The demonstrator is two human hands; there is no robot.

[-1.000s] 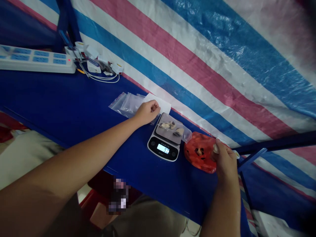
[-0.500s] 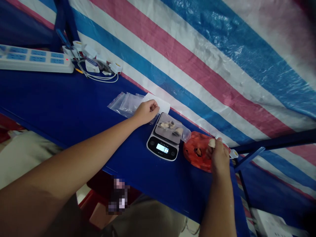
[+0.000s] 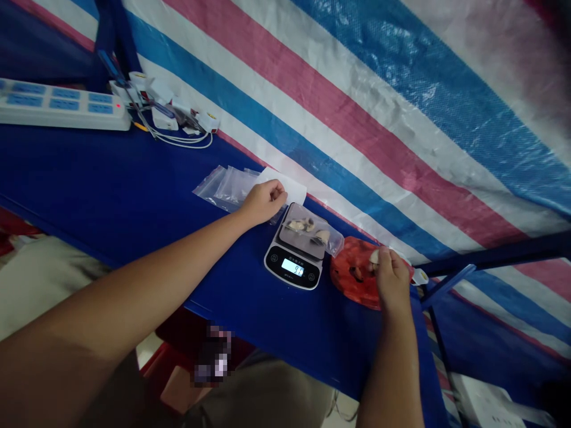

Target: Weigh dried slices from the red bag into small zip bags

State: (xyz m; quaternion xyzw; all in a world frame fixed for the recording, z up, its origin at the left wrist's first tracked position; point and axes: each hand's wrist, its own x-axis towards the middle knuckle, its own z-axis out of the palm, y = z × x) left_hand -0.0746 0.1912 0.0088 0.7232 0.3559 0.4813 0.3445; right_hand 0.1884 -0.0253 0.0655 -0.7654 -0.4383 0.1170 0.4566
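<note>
A small digital scale (image 3: 293,258) sits on the blue table, its display lit. On its pan lies a clear plastic bag (image 3: 317,235) with a few pale pieces inside. My left hand (image 3: 263,202) rests curled on a pile of empty clear bags (image 3: 225,187) and a white paper slip (image 3: 292,185), left of the scale. My right hand (image 3: 389,278) is over a red bag (image 3: 352,274) right of the scale, pinching a pale piece (image 3: 373,256) between its fingertips.
A white power strip (image 3: 62,110) lies at the far left, with white chargers and cables (image 3: 172,119) beside it. A striped tarp (image 3: 379,101) hangs behind the blue table (image 3: 111,190). A blue metal frame (image 3: 486,261) stands at the right.
My right hand has moved left over the red bag and lifted a pale piece out of it. My left hand has stayed on the bags.
</note>
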